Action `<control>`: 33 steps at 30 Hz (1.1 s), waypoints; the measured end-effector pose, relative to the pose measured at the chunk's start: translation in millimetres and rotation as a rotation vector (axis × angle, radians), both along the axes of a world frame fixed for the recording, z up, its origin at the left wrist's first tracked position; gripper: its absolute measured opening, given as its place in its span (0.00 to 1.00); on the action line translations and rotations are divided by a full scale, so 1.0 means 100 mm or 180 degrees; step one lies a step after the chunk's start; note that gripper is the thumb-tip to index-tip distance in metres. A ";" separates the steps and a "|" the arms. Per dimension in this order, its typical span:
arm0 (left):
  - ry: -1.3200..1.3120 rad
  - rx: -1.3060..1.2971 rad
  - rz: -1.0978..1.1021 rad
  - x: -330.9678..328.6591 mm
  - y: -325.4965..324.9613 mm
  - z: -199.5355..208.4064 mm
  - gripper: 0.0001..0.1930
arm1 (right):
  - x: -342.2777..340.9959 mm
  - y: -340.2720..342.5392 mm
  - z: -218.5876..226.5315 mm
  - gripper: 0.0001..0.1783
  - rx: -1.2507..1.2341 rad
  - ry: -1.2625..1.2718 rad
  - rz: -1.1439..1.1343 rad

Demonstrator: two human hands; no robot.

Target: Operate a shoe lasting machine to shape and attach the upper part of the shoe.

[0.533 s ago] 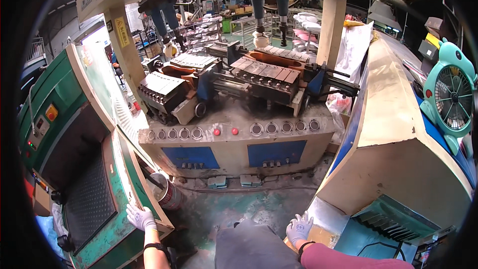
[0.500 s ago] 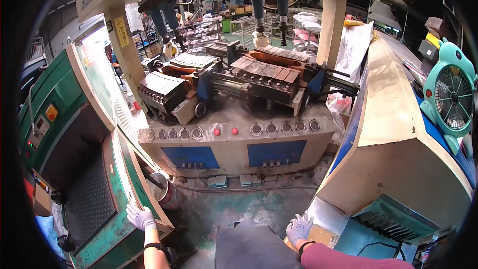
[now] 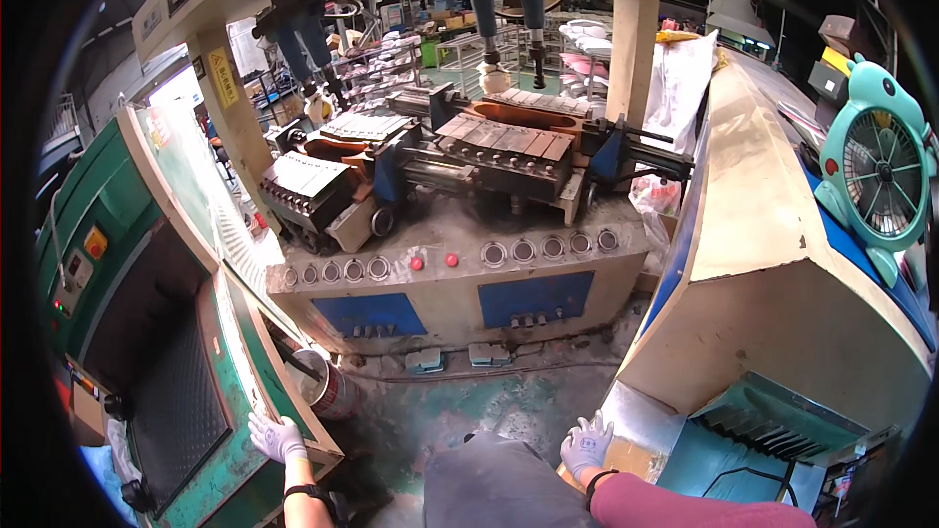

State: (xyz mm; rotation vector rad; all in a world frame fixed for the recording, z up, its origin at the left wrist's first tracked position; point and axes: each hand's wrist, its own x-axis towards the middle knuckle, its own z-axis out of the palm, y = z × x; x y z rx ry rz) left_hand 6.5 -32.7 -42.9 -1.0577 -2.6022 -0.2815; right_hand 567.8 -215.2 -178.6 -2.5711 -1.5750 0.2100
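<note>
Crowded factory floor hems the person in: the gloved left hand [image 3: 277,437] lies flat, fingers spread, on the green machine's edge [image 3: 256,386], the right hand [image 3: 585,447] open on the beige housing [image 3: 626,411], so either palm could slip.

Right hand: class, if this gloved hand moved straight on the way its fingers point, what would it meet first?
The right hand points up and forward, so it would probably first meet the beige machine housing just ahead of it; depth is unclear.
</note>
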 end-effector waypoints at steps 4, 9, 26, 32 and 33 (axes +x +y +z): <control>-0.0052 -0.0057 0.0020 0.00 0.00 0.01 0.37 | 0.04 0.01 0.02 0.19 -0.0111 -0.0001 0.0046; -0.0168 -0.0191 0.0037 0.00 0.01 0.04 0.42 | 0.07 0.00 -0.03 0.20 -0.0143 -0.0065 0.0094; -0.0469 -0.0988 0.0208 -0.02 0.06 0.20 0.58 | 0.07 -0.02 0.01 0.20 -0.0118 -0.0001 0.0124; -0.0301 -0.0896 0.0285 -0.01 0.05 0.16 0.52 | 0.05 -0.01 0.01 0.18 0.0035 -0.0108 0.0147; -0.0316 -0.0902 0.0289 -0.01 0.05 0.15 0.52 | 0.05 -0.02 0.00 0.18 0.0029 -0.0122 0.0153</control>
